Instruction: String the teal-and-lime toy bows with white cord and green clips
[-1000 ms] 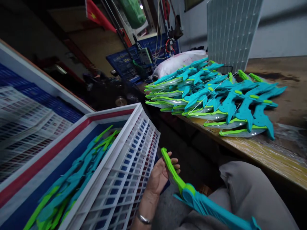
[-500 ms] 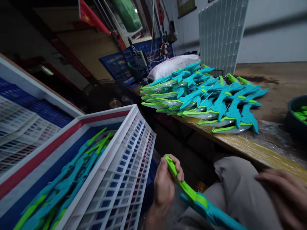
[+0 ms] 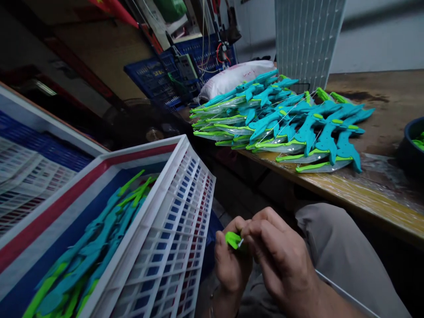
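Note:
My left hand (image 3: 232, 269) is closed around the lime-green end of a toy bow (image 3: 232, 240), whose notched tip points towards me. The rest of this bow is hidden behind my hands. My right hand (image 3: 281, 251) meets the left at the tip, its thumb and fingers pinched together on a white cord. A short bit of the cord shows at the notch, and a longer stretch of white cord (image 3: 344, 292) runs from below my right wrist to the lower right.
At my left stands a white plastic crate (image 3: 162, 212), lined with striped cloth, holding several teal-and-green bows (image 3: 89, 247). A wooden table (image 3: 391, 203) carries a pile of similar corded bows (image 3: 311, 132), some with clear wrapping, and a dark basin (image 3: 410, 150) at the right.
My right hand has come in from the right to the bow's green tip and now pinches white cord there. The bow has turned in my left hand, its teal part going out of sight.

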A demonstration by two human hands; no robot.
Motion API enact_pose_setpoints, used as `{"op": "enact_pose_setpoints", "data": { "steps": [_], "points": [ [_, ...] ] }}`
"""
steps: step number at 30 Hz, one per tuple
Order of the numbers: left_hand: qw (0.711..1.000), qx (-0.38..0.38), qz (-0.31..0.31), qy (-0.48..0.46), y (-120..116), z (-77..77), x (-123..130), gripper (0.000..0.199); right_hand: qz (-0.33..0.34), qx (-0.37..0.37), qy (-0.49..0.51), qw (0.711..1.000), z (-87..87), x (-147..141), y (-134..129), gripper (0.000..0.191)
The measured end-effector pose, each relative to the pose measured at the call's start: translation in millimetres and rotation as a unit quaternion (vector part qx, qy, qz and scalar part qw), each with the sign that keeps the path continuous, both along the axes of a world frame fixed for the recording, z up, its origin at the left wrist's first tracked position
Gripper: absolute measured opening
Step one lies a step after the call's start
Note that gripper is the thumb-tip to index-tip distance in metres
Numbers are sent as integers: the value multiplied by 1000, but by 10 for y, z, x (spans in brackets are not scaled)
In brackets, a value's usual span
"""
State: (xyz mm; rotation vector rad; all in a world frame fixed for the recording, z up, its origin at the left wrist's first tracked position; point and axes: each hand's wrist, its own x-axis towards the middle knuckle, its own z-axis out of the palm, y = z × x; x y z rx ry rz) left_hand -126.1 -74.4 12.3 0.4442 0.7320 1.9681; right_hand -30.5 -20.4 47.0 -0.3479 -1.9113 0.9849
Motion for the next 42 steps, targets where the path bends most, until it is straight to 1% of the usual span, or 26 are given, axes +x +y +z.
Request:
{"op": "enact_pose_setpoints", "data": {
  "steps": [3, 6, 9, 12, 17, 21, 27, 33, 35, 39, 42],
  "points": [
    [999, -34, 25, -24, -24, 5, -1, 53, 0, 7, -8, 1000, -7, -64, -8, 20],
    [998, -49, 24, -27, -36, 1, -13, 54, 1, 6, -19, 1000, -19, -89, -10, 21],
    [999, -46, 10, -14, -34, -18, -33, 54, 7, -3, -31, 999, -44, -91, -16, 21],
    [998, -54, 3, -20, -20, -38, -46, 54, 8, -10, -35, 999, -65, -93, -17, 22],
    [999, -42, -9, -29, 7, -54, -41, 56, 16, -12, -38, 999, -52, -79, 3, 21],
    [999, -39, -14, -24, 17, -37, -38, 55, 26, -41, -38, 998, -26, -65, 15, 21],
    [998, -42, -13, -36, 23, 0, -41, 55, 16, -62, -24, 998, -29, -70, 0, 19],
    [997, -60, -31, -45, 2, -29, -64, 58, 21, -38, -25, 999, -29, -70, -13, 18],
    [996, -71, -23, -44, -11, -11, -65, 59, 22, -30, -30, 999, -26, -69, -18, 19],
    [993, -119, -15, -21, -34, 62, -57, 59, 24, -25, -38, 999, -35, -77, -20, 19],
    [995, -97, -17, -35, -38, 91, -46, 57, 27, -15, -31, 999, -49, -87, -14, 19]
  ]
}}
